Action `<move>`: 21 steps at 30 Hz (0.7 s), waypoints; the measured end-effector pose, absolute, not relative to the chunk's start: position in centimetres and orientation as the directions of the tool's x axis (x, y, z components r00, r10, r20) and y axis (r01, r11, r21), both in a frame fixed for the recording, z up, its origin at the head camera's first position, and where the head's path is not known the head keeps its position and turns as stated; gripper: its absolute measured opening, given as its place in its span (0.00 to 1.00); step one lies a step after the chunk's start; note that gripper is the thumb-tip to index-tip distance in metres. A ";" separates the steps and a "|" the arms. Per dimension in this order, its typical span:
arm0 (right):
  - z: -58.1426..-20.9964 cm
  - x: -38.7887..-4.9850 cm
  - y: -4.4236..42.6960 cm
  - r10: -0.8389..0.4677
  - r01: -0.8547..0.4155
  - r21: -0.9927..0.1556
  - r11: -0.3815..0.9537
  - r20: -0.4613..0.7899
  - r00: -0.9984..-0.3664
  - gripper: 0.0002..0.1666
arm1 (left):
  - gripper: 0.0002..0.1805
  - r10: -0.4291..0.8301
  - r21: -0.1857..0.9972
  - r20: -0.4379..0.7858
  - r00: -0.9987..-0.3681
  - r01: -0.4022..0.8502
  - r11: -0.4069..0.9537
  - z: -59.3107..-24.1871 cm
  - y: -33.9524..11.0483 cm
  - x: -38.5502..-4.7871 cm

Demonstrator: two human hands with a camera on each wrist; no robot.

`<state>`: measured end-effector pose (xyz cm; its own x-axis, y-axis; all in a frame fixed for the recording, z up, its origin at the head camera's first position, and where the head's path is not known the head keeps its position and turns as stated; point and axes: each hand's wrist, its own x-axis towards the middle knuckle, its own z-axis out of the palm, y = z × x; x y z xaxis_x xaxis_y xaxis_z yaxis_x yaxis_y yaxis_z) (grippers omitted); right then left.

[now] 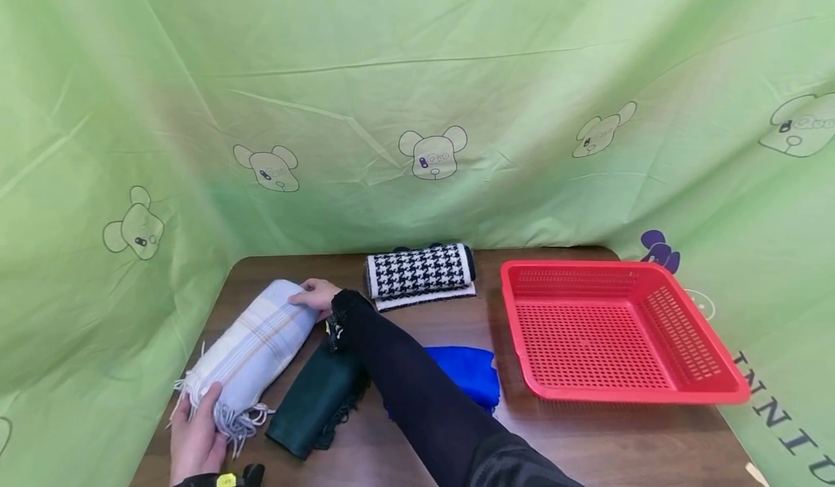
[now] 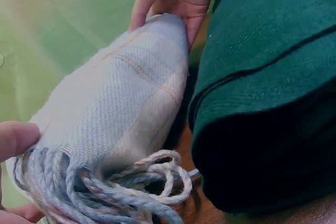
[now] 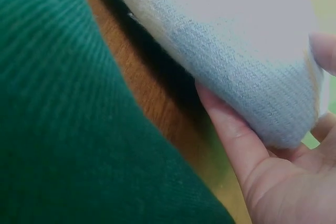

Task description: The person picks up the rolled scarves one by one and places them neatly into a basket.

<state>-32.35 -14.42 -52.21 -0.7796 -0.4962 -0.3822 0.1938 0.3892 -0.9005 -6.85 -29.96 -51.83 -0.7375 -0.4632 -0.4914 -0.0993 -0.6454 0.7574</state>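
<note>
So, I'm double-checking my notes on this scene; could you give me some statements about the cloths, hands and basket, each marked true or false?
1. The left hand and right hand both hold the pale plaid cloth. True.
2. The right hand is at that cloth's tasselled end. False: the fringe is by the left hand.
3. The dark green cloth covers the pale plaid cloth. False: they lie side by side.
4. In the head view, the houndstooth cloth lies left of the red basket. True.
5. The blue cloth lies inside the red basket. False: it lies on the table, partly hidden by the right sleeve.
</note>
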 end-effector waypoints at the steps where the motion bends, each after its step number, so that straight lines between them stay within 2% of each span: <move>1: -52.0 -32.2 -14.3 -0.495 0.197 -0.903 0.381 -0.380 -0.781 0.23 | 0.22 -0.458 0.752 -0.487 -0.743 -0.090 -0.653 -51.9 -30.0 -6.9; 4: -51.0 -31.6 -13.8 -0.499 0.191 -0.912 0.363 -0.364 -0.786 0.24 | 0.27 -0.456 0.735 -0.500 -0.736 -0.082 -0.674 -51.7 -29.9 -6.9; 10: -49.2 -30.7 -12.9 -0.490 0.189 -0.932 0.310 -0.327 -0.808 0.23 | 0.49 -0.459 0.748 -0.495 -0.738 -0.093 -0.657 -51.1 -29.8 -7.2; 15: -48.3 -30.4 -12.3 -0.503 0.196 -0.950 0.244 -0.296 -0.812 0.22 | 0.50 -0.464 0.756 -0.487 -0.740 -0.091 -0.649 -50.3 -29.8 -7.3; 21: -47.5 -30.5 -11.4 -0.515 0.158 -0.958 0.238 -0.262 -0.816 0.23 | 0.40 -0.476 0.755 -0.483 -0.735 -0.074 -0.652 -49.5 -29.5 -7.6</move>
<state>-30.53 -11.36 -47.48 -0.8160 -0.5151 -0.2623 0.1576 0.2383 -0.9583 -7.59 -29.48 -49.50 -0.7346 -0.4764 -0.4831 -0.0736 -0.6519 0.7548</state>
